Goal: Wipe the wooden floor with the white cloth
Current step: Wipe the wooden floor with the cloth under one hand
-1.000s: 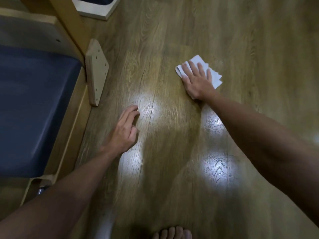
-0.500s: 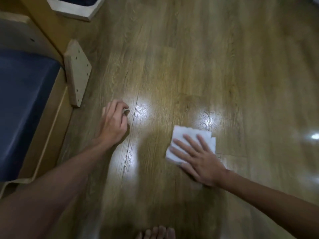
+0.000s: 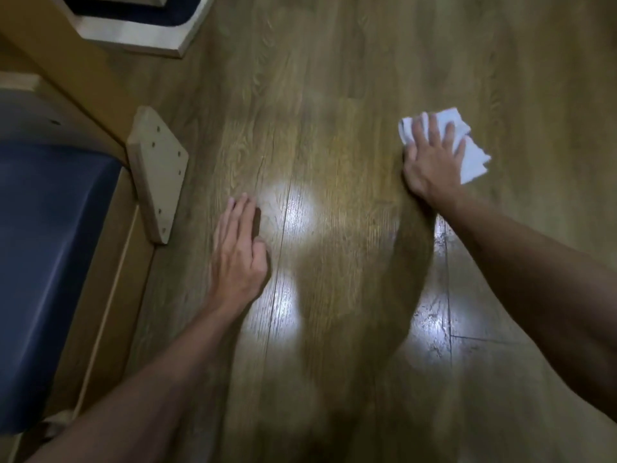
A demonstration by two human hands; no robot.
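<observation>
The wooden floor (image 3: 334,95) fills the view, glossy with light patches in the middle. A folded white cloth (image 3: 472,155) lies on it at the far right. My right hand (image 3: 430,158) presses flat on the cloth with straight, spread fingers; the cloth's corners stick out beyond the fingertips and to the right. My left hand (image 3: 238,248) rests flat on the bare floor to the left, fingers straight and together, holding nothing.
A blue cushioned seat (image 3: 50,262) in a light wooden frame stands along the left edge. A pale wooden foot plate (image 3: 158,175) with screw holes lies on the floor beside it. A white-edged board (image 3: 140,31) sits at the top left.
My right hand slid the cloth from near my body out to the far right. My left hand's fingers straightened and lie flat on the floor.
</observation>
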